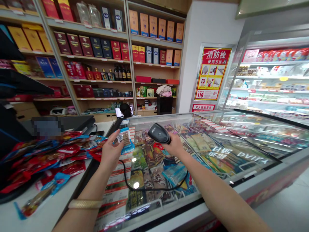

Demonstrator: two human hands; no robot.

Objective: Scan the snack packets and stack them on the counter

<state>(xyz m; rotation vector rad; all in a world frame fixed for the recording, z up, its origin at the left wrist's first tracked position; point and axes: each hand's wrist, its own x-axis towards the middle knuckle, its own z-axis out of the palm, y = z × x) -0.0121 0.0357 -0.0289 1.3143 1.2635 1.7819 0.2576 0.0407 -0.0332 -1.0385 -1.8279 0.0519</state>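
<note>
"What are the hands doing?"

"Both are gripping. The left hand (111,152) pinches a small blue-edged snack packet (126,141) between thumb and fingers; the right hand (174,145) is wrapped around the handle of a black barcode scanner (158,132)."

"Where exactly is the packet?"

"Held up over the left edge of a glass-topped chest freezer (289,163), left of the scanner and apart from it."

"How far along is the work?"

"Midway, I'd judge. One packet is up near the scanner, though nothing shows whether it has been read. A heap of red and blue snack packets (66,151) lies on the white table (51,217) to the left; I can't tell which are done and which are left."

"Which way do things point?"

"The packet's long axis runs away from the person, its far end leaning slightly left. The scanner lies slantwise, broad head forward and left; its reading window is hidden, so its exact aim is unclear."

"And farther out?"

"A black cable (147,189) loops across the freezer toward the left wrist. Beyond stand shelves of gift boxes (153,26) and a red fire-hydrant poster (213,74)."
</note>
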